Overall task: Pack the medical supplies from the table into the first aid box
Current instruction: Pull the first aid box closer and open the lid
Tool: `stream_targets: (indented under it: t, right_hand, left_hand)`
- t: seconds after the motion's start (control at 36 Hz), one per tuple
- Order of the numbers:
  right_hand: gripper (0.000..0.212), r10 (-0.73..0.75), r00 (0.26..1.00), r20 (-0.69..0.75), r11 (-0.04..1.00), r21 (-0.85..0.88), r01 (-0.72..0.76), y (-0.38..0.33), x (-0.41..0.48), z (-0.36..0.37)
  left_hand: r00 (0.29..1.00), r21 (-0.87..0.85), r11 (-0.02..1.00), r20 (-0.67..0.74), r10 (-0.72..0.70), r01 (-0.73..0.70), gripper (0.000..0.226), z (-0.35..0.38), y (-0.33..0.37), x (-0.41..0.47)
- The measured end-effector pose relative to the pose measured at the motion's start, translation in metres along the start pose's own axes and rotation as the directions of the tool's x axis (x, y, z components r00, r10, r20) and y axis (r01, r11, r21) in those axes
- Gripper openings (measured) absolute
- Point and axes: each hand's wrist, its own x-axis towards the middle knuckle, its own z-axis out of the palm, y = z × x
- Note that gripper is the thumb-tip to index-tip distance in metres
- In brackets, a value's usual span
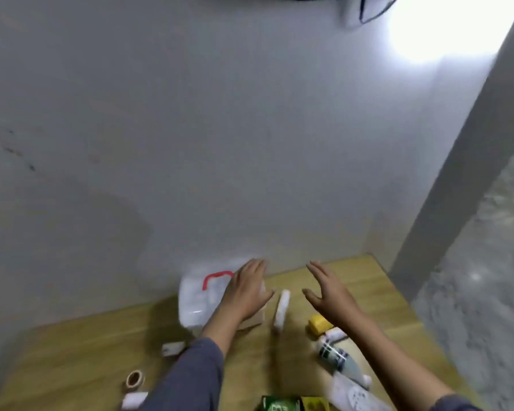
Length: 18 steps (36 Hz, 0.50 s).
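My view: bare table [365,280] strip behind right hand [328,295] passable. Wall [220,129] blocks far edge. First aid box [202,301] fills left-centre; white roll [282,310] sits in gap between hands. Yellow block [319,323], bottle [336,355] crowd right side.

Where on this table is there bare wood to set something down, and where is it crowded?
Bare wood lies at the far right corner of the table, beyond the right hand, and on the near left between the first aid box and the tape roll. It is crowded near right: yellow block, bottle and green box.
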Motion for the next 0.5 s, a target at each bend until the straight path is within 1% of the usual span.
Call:
stream_targets:
  t: [0.11,0.25,0.31,0.36,0.42,0.5]
  right_hand:
    - [0.058,-0.146,0.987,0.059,0.989,0.022,0.145,-0.05,0.01,0.047]
    - [0.06,-0.287,0.949,0.127,0.954,-0.049,0.295,-0.093,0.015,0.1]
    - [0.06,-0.348,0.925,0.152,0.923,-0.114,0.366,-0.099,0.016,0.117]
    - [0.063,-0.418,0.897,0.14,0.873,-0.21,0.44,-0.096,0.02,0.131]
    - [0.071,-0.444,0.887,0.13,0.832,-0.309,0.462,-0.093,0.024,0.14]
    - [0.084,-0.452,0.884,0.119,0.781,-0.425,0.457,-0.092,0.027,0.149]
  left_hand:
    - [0.998,-0.041,0.998,-0.032,-0.053,0.051,0.064,-0.003,-0.071,-0.036]
    - [0.994,-0.075,0.992,-0.022,-0.104,0.102,0.073,0.011,-0.14,-0.075]
    - [0.996,-0.071,0.993,-0.001,-0.094,0.094,0.077,0.019,-0.159,-0.085]
    - [0.998,-0.056,0.996,0.004,-0.065,0.065,0.081,0.025,-0.172,-0.088]
    - [0.999,-0.065,0.997,-0.012,-0.045,0.044,0.083,0.031,-0.178,-0.088]
    - [0.997,-0.093,0.995,-0.068,-0.031,0.024,0.084,0.037,-0.18,-0.085]
